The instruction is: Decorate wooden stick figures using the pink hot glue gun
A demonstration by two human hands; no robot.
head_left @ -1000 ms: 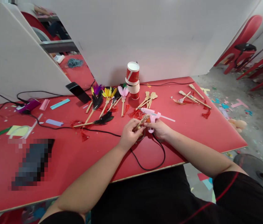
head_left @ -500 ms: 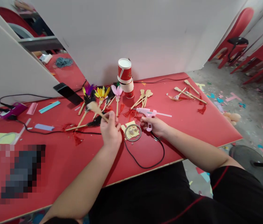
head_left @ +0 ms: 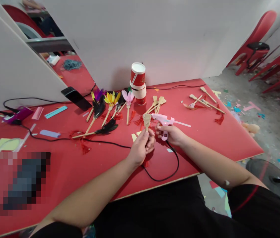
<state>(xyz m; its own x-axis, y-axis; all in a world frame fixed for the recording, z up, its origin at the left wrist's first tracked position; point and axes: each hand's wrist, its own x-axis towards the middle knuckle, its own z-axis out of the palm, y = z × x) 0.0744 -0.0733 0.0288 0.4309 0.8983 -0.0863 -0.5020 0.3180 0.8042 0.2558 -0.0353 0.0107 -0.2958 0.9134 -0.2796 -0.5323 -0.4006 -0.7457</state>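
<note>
My left hand (head_left: 142, 147) grips the handle of a small wooden stick with a broad, paddle-like head (head_left: 147, 119), held upright over the table. In my right hand (head_left: 171, 133) is a pink glue gun (head_left: 164, 120), its nozzle pointing left at the head of the stick; I cannot tell whether they touch. A glue stick (head_left: 182, 124) pokes out of the gun's rear. Behind my left hand, yellow paper (head_left: 135, 136) is partly hidden. Sticks dressed with feathers, such as a yellow one (head_left: 111, 99) and a pink one (head_left: 128, 97), lie to the left.
Red paper cups (head_left: 138, 76) are stacked against the wall. Bare wooden sticks (head_left: 158, 103) lie behind the gun, with more sticks (head_left: 206, 100) at the right. A black cord (head_left: 174, 170) loops near the front edge. A phone (head_left: 76, 98) and purple power strip (head_left: 19, 114) are at left.
My left hand has moved right with the wooden stick and turned it upright, bringing its head to the glue gun's nozzle. The hand now covers the ring on the yellow paper.
</note>
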